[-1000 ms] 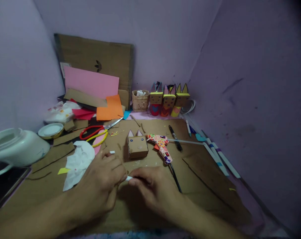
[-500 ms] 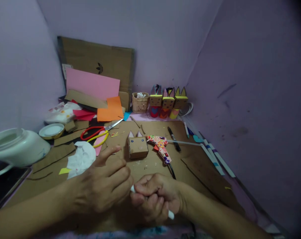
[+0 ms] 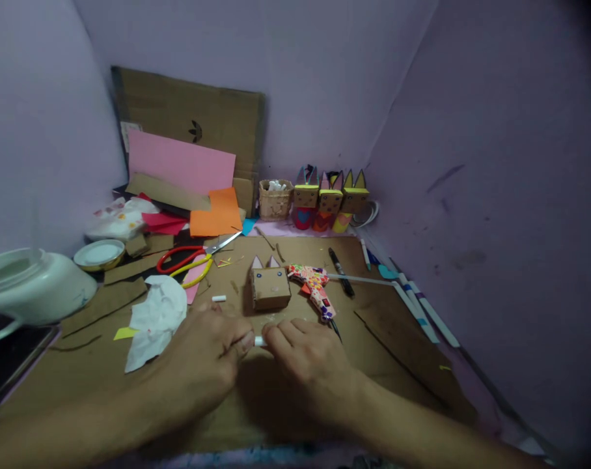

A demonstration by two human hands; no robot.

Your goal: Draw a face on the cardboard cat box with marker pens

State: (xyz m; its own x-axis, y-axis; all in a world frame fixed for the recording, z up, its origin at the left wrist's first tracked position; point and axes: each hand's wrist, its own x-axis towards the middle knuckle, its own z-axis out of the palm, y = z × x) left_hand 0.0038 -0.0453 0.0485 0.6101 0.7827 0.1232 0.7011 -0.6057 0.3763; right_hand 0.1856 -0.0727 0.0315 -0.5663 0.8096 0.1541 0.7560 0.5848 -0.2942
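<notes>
A slim white stick (image 3: 260, 341) shows in the gap between my two hands; its exact kind is unclear, since my fingers hide most of it. My left hand (image 3: 212, 348) is closed on its left end, thumb and fingers pinching it. From the right, my right hand (image 3: 308, 358) wraps around the other end, knuckles up. Just beyond the left hand lies a short white piece (image 3: 219, 298) on the cardboard sheet (image 3: 295, 426). A small cardboard box head (image 3: 271, 288) with pointed ears and two eyes sits ahead of my hands. Beside it rests a flower-patterned glue gun (image 3: 317, 290).
Scissors (image 3: 202, 255), crumpled white tissue (image 3: 159, 312) and a white teapot (image 3: 41, 290) are on the left. A black marker (image 3: 342, 272) lies beyond the glue gun. At the back stand a woven basket (image 3: 276, 202) and several eared cardboard figures (image 3: 329, 200).
My left hand has moved down onto the stick's left end, and my right hand has risen and turned knuckles up. The short white piece now shows on the cardboard.
</notes>
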